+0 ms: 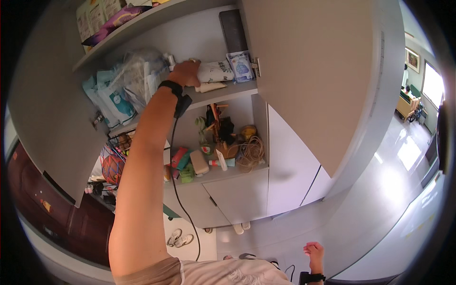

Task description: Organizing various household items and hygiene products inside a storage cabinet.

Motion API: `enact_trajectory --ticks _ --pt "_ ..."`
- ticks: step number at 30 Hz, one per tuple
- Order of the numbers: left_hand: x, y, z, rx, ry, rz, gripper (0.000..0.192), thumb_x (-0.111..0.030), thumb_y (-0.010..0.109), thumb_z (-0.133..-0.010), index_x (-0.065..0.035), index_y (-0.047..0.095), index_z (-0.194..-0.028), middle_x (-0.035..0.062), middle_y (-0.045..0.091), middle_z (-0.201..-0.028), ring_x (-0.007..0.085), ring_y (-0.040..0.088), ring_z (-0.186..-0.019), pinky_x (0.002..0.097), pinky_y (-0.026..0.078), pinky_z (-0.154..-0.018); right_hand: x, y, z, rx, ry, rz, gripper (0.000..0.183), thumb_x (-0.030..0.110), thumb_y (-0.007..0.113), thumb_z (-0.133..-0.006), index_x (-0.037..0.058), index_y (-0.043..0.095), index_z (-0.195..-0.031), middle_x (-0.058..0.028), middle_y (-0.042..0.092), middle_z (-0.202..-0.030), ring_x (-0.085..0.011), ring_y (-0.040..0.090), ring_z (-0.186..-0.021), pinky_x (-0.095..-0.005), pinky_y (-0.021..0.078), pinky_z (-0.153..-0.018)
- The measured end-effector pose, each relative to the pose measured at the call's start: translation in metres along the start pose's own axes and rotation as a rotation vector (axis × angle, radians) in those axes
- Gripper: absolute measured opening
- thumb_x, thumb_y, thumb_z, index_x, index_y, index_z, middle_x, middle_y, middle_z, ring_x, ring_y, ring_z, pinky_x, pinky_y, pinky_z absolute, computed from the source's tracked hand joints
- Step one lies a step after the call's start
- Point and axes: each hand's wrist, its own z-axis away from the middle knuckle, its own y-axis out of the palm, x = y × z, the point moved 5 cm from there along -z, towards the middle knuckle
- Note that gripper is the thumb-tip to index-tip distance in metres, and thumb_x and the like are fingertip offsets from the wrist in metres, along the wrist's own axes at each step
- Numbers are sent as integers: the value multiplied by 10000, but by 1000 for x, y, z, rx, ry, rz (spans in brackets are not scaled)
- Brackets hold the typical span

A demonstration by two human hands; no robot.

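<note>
My left hand (186, 73) reaches into an open wall cabinet, palm down, its fingers touching the left end of a white printed bag (215, 71) on the shelf. A small cream packet (210, 87) lies just under that bag, near the shelf edge. To the right, a white and blue packet (242, 66) leans upright below a dark box (233, 30). Clear plastic bags (137, 76) and teal and white pouches (119, 103) fill the left part of the shelf. My right hand (314, 249) hangs low at my side, fingers loosely curled, holding nothing visible.
Cabinet doors (313, 71) stand open on both sides. The niche below holds a wooden stand (217, 124), coiled cord (253, 153), a beige case (199, 162) and a tube (228, 162). A basketball in a net (112, 169) hangs at left. Shoes (180, 238) lie on the floor.
</note>
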Motion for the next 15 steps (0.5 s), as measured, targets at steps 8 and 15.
enact_trajectory --ticks 8,15 --pt "42 17 -18 -49 -39 -174 465 -194 674 -856 -55 591 -1292 210 687 -1123 357 697 -1014 462 591 -822 13 47 18 40 -49 35 139 80 563 -895 24 688 -923 -95 719 -799 -170 685 -722 -275 524 -643" --pt "48 -70 51 -862 -255 176 318 -153 636 -883 -34 639 -1178 207 716 -941 377 715 -798 451 572 -670 -7 49 24 123 -49 140 159 52 551 -894 2 695 -941 -104 725 -822 -173 693 -758 -293 539 -684"
